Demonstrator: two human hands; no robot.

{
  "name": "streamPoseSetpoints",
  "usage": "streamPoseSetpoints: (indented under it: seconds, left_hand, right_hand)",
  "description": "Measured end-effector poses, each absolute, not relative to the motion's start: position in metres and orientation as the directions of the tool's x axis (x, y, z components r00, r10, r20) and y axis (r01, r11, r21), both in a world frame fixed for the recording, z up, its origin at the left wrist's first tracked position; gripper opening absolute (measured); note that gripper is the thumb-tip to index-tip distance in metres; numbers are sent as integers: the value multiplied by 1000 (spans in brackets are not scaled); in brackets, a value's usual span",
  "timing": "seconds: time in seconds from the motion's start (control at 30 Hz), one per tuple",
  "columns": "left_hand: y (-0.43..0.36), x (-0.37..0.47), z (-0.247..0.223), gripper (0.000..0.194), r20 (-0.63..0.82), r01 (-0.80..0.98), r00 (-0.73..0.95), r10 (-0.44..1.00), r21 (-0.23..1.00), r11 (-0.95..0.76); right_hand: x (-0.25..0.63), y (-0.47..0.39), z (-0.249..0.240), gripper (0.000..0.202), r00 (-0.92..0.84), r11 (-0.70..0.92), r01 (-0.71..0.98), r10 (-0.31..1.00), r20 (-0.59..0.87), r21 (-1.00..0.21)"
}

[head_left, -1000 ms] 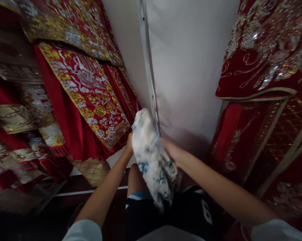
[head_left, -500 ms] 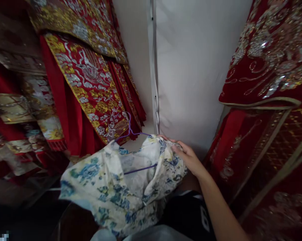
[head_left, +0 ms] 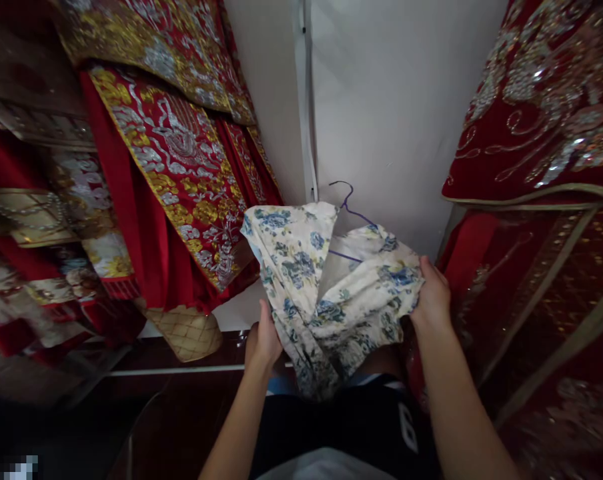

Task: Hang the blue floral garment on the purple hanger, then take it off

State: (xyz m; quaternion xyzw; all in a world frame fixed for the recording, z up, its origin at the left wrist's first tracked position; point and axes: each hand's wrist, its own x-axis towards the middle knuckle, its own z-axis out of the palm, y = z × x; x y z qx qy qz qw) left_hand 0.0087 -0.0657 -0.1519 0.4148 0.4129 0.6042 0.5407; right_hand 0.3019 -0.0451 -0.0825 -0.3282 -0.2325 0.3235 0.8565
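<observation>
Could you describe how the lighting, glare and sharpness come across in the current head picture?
Head view: dim overall, nearly black at lower left, apart from a small pixelated patch; head view: bright glints on the silver beading of the dark red fabric garment; head view: white fabric garment with blue flowers fairly clear, outer areas softer and seemingly stretched.
</observation>
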Motion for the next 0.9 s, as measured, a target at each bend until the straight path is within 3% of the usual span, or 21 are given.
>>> streamPoseSetpoints:
  seconds: [0.1,0.3,0.47,0.53,0.63,0.7,0.73,0.8,0.87,0.9]
  left_hand:
    - [-75,4,-153,67,35,-396,-162,986,913,-97]
    - [-90,3,-160,55,138,-280,-205,969,940,-193]
    - [-100,15,-178,49,95,-243,-191,977,960,-141]
    - [-107,21,-187,45,66,-233,-170,983,967,-105]
    - [-118,30,-202,39,1,-238,-190,982,970,-46]
    - [-123,36,-210,33,-23,-222,-234,972,975,-31]
    - [-125,38,-212,31,-20,-204,-248,969,978,-32]
    - [-128,42,-215,29,11,-165,-258,966,985,-55]
    - [-129,44,-216,27,52,-134,-251,967,987,-88]
    - [-130,45,-216,25,69,-124,-245,967,987,-102]
  right_hand:
    - [286,-35,-66,36,670,596,-396,708,224,-699]
    - [267,-37,-53,38,584,564,-415,767,266,-713]
    - [279,-44,-57,38,566,518,-369,784,255,-772]
    - [282,-54,-70,35,651,549,-252,705,280,-797]
    - [276,-79,-100,31,837,642,60,385,389,-764]
    - [266,-96,-121,29,886,621,207,209,414,-756]
    - [260,-102,-130,24,869,592,215,247,429,-776]
    - [247,-108,-143,15,677,493,140,585,446,-859]
    - [234,-107,-150,23,205,329,95,917,342,-940]
    - [229,-106,-153,27,-1,266,113,964,267,-957]
